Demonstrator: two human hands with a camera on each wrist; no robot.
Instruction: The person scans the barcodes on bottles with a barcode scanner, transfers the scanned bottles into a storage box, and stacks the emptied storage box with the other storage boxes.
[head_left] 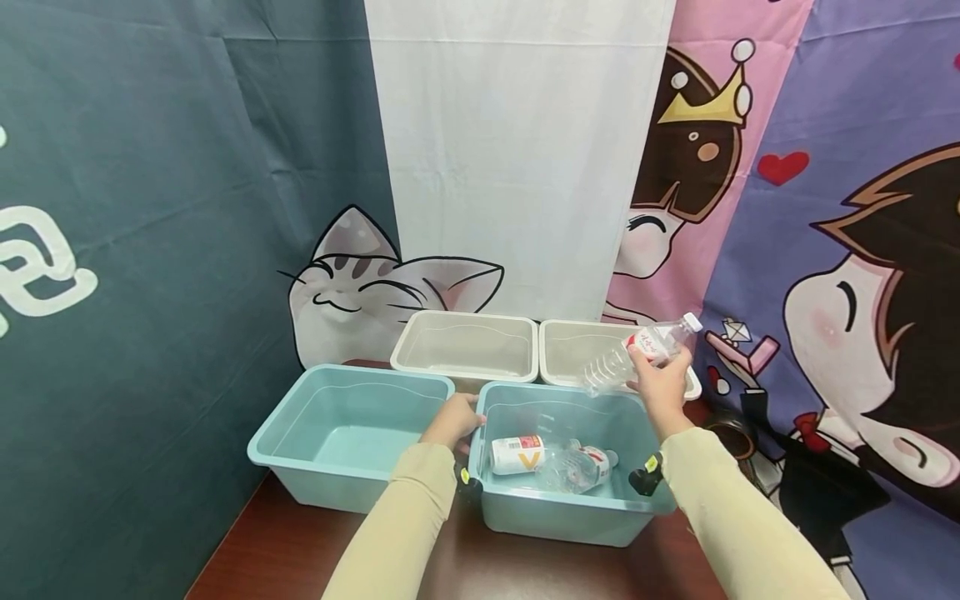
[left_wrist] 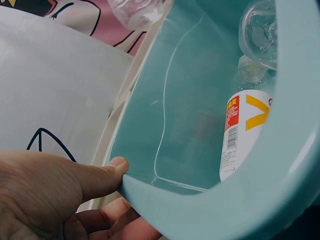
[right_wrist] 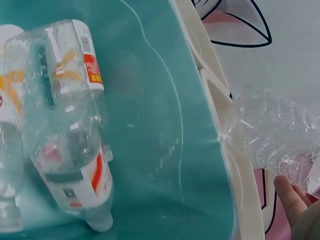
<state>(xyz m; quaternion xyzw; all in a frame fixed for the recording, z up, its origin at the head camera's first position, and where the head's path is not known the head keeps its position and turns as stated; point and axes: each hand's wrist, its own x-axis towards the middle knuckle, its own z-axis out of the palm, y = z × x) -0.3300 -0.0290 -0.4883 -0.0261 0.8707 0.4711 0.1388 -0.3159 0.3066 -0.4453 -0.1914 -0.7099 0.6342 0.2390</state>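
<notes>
Left hand (head_left: 456, 419): pinches rim of right blue bin (head_left: 555, 521), lower centre.
Right hand (head_left: 662, 387): grips clear bottle (head_left: 609, 368), right of centre.
Bin contents: white-labelled bottle (head_left: 516, 455), second clear bottle (head_left: 576, 472).

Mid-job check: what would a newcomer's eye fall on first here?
Probably the clear bottle held tilted in the right hand, near the far rim of the right blue bin. Next, the big cartoon face on the purple curtain at right. Then the orange-V bottle lying inside that bin.
</notes>
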